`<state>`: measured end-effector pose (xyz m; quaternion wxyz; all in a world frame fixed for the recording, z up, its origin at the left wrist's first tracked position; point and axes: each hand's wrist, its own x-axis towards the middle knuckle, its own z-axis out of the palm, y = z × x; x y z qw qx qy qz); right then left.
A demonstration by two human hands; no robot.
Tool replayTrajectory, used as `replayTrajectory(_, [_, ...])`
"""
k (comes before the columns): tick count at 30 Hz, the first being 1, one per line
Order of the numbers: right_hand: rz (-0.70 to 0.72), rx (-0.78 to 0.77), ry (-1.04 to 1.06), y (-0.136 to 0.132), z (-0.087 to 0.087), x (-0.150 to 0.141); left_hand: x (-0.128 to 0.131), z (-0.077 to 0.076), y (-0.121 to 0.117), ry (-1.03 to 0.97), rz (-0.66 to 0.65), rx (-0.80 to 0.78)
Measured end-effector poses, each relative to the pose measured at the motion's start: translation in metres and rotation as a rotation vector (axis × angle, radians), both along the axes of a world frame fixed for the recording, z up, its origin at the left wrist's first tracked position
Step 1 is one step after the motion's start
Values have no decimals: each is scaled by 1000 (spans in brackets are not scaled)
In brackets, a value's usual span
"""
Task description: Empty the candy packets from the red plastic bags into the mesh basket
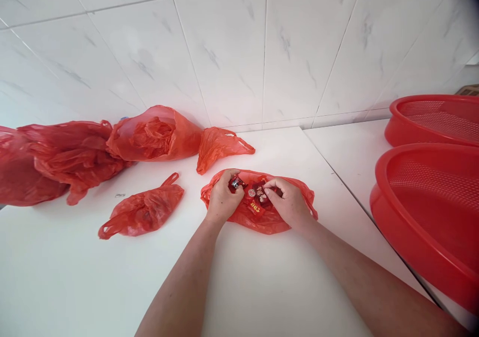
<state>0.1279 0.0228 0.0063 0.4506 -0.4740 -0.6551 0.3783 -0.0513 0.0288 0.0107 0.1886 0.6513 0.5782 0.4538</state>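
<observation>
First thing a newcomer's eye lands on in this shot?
Red against white: two large round red mesh baskets sit at the right edge of the white counter, and crumpled red plastic bags lie along the tiled wall at left. In the centre, the left hand and right hand are over small red packets on a flattened red bag.

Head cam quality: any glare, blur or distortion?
Head view: even, bright light, soft glare on the white wall tiles; wide-angle bending at the edges stretches the red mesh basket; dark vignette top right; small red packets by the left hand look slightly soft.
</observation>
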Motion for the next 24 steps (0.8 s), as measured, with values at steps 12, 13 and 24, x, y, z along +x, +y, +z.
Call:
replayTrajectory(12, [176,72,-484,-4,-10,-4,-9,-7,3,242,85,-58])
replayTrajectory(13, [177,86,-526,-4,-11,-5,-9,-9,3,241,91,-66])
replayTrajectory(24, [178,165,-531,-4,-14,-6,-7,-8,3,174,2,-8])
